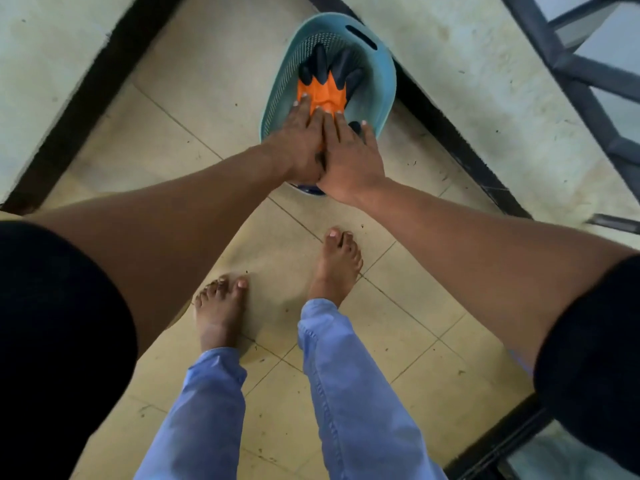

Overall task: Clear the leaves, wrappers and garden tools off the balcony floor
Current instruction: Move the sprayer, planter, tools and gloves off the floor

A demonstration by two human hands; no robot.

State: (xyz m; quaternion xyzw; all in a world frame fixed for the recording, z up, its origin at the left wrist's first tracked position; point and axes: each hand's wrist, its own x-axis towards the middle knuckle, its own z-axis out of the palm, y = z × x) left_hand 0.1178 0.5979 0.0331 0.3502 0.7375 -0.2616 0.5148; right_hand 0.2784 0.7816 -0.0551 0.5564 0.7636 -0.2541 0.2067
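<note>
The balcony floor (214,98) shows only specks, so I judge clearing nearly done: my left hand (298,143) and right hand (349,157) press flat, unclenched, on gloves (323,93) in the basket (388,81) at its far corner.

A teal perforated plastic basket (384,98), matt orange-and-black rubbery garden gloves (323,88), smooth beige floor tiles (194,109) and dark metal railing (568,67) are seen.

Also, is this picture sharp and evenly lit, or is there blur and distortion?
Head view: the light is soft and dim, with no hard shadows or glare; both hands on the orange-and-black gloves in the teal basket look slightly soft; the wide lens bends the wall edges and enlarges the forearms.
</note>
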